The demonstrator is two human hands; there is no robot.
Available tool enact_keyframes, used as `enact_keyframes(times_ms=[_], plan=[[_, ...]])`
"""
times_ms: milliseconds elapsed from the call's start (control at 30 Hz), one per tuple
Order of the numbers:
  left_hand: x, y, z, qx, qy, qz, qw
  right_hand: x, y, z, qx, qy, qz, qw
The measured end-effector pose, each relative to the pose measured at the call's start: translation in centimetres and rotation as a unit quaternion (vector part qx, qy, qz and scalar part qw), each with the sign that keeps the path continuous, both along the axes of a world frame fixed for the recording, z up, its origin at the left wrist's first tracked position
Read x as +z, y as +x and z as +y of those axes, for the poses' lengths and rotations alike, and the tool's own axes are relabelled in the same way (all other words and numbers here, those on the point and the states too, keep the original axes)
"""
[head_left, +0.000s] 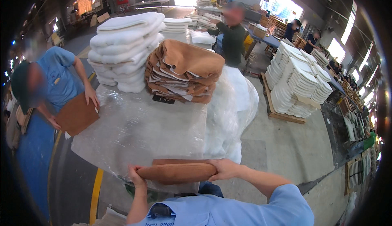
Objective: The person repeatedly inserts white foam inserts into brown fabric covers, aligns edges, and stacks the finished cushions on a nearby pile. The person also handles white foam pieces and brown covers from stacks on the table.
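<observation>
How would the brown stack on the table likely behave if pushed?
The brown stack would probably shear, since its layers look loose and uneven. It seems floppy, with edges curling and drooping. It might slide a little on the shiny tabletop.

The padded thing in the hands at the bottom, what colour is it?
The padded thing is reddish-brown, best seen in the head view.

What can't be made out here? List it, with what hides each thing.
In the head view:
Underside of the brown piece between left hand and right hand: faces away.
Extent of the dark flat thing: brown stack overlies it.
Contents of the white bundle: veiled by creased, shiny film.
Rest of the light-blue shirt: lower edge cuts it off.
</observation>
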State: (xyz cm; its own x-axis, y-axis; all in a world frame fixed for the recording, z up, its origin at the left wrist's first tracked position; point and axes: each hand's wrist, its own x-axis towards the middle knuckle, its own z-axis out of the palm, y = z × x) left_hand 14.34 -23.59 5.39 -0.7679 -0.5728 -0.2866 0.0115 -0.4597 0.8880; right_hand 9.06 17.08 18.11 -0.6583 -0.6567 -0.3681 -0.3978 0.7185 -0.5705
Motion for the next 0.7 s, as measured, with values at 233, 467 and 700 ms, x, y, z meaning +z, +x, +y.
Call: enact_keyframes(times_ms=[233, 467, 700], plan=[[0.7, -10.6, 1.6, 0.007, -0.016, -0.027, 0.999, -1.5, 0.6, -4.1, -0.112, -0.076, -0.022, 0.991], [1.4, -11.1, 6.9, -0.003, -0.111, -0.052, 0.992, -1.5, 0.7, -4.7, -0.306, -0.151, -0.139, 0.930], [6.1, -11.9, 11.4, -0.215, -0.060, 0.075, 0.972, -0.1, 1.8, -12.5, -0.324, -0.206, 0.024, 0.923]])
